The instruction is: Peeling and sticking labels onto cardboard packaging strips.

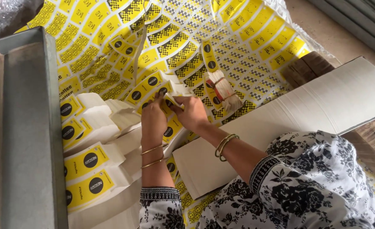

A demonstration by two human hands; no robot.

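My left hand (152, 121) and my right hand (192, 113) meet over a fanned heap of yellow and white printed paper cut-outs (149, 87). Both hands pinch the same small stack of cut-outs (169, 101) between thumb and fingers. Gold bangles sit on both wrists. More stacks of the same curved cut-outs (88, 159) lie in a row to the left of my left forearm. A bundle of cut-outs tied with a band (222, 90) lies just right of my right hand.
A large printed yellow sheet (221, 38) covers the floor under everything. A grey metal ledge (22, 127) runs along the left. A thick white paper stack (319, 106) lies at right, with brown cardboard (304, 68) behind it.
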